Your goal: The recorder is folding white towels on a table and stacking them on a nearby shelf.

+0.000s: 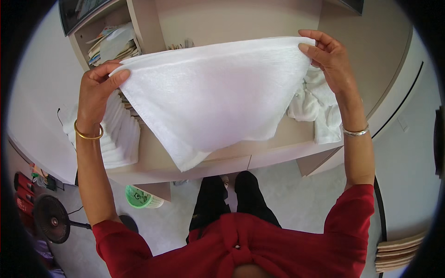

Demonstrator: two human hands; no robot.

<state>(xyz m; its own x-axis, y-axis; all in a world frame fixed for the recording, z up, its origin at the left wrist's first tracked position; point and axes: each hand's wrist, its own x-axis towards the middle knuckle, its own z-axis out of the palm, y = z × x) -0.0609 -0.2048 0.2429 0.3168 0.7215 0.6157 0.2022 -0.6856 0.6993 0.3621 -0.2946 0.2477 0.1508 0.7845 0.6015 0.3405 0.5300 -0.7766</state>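
Observation:
A white cloth [219, 93], which looks like a towel, hangs stretched between my two hands above the desk. My left hand [100, 87] pinches its upper left corner between thumb and fingers. The upper right corner is gripped the same way by my right hand [325, 55], held a little higher. Along the top, two layers of cloth show at the left end. Below my left wrist stands a stack of folded white cloths [120, 135]. Loose, crumpled white cloths [313, 100] lie on the desk near my right forearm. The hanging cloth hides part of the desktop behind it.
The pale desk [153, 149] has a drawer front along its near edge. Papers and books [114, 43] fill a shelf at the back left. On the floor are a green wastebasket [142, 198] and a black fan [52, 219]. Stacked brown boards [399, 252] stand at lower right.

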